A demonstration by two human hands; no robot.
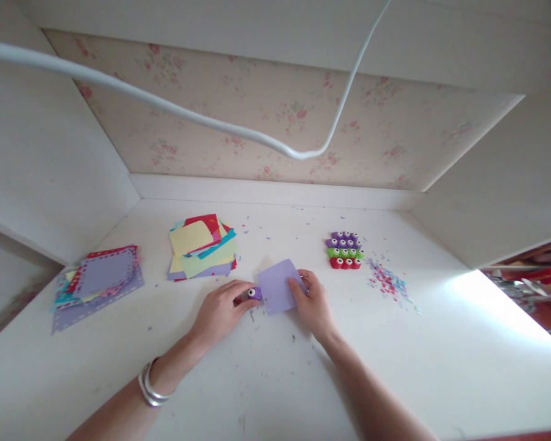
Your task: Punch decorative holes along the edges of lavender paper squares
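"Purple sheet (275,288), seen from the head: where is it?"

"Pinched in the right hand's (314,306) grip, thumb on top, its left edge right at the small purple punch (258,293)."

"And the left hand (220,309)?"

"That grip is clamped on the punch, thumb and fingers together around it."

"What's on the desk (266,392) around them?"

"Right of the right grip, rows of eyed punches (344,250) and scattered confetti (388,282). Beyond the left grip, coloured paper (206,248); farther left, hole-edged sheets (103,272)."

Bent white cable (298,154), pink floral wallpaper (266,92), white desk (422,367)
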